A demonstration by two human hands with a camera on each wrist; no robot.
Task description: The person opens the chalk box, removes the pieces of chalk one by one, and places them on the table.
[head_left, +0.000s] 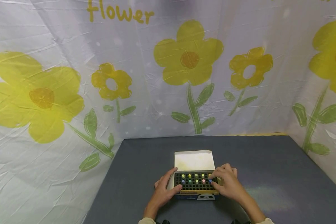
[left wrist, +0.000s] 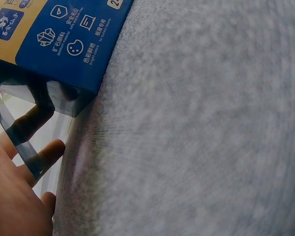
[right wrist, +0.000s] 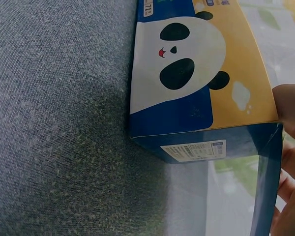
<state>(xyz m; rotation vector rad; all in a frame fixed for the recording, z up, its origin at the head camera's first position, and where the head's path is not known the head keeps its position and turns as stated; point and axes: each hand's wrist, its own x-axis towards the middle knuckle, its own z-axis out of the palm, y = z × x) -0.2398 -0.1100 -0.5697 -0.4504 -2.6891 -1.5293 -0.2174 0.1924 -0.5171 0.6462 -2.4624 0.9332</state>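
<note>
An open chalk box [head_left: 190,197], blue and yellow with a panda face, sits on the table; its white lid [head_left: 194,160] is folded back. Inside, a black holder [head_left: 196,186] with rows of holes carries several short coloured chalks in two rows at its back. My left hand [head_left: 162,194] grips the box's left side, thumb over the front corner and index finger by the lid. At the right end, my right hand [head_left: 228,183] pinches a blue chalk [head_left: 210,180] between thumb and index finger. Next to it stands a pink chalk [head_left: 203,181]. Right fingertips are hidden in the right wrist view.
A dark grey cloth-covered table [head_left: 145,161] spreads around the box. White curtains [head_left: 145,109] printed with yellow flowers hang behind it and at both sides. In the right wrist view a side flap [right wrist: 268,187] juts out from the box's end.
</note>
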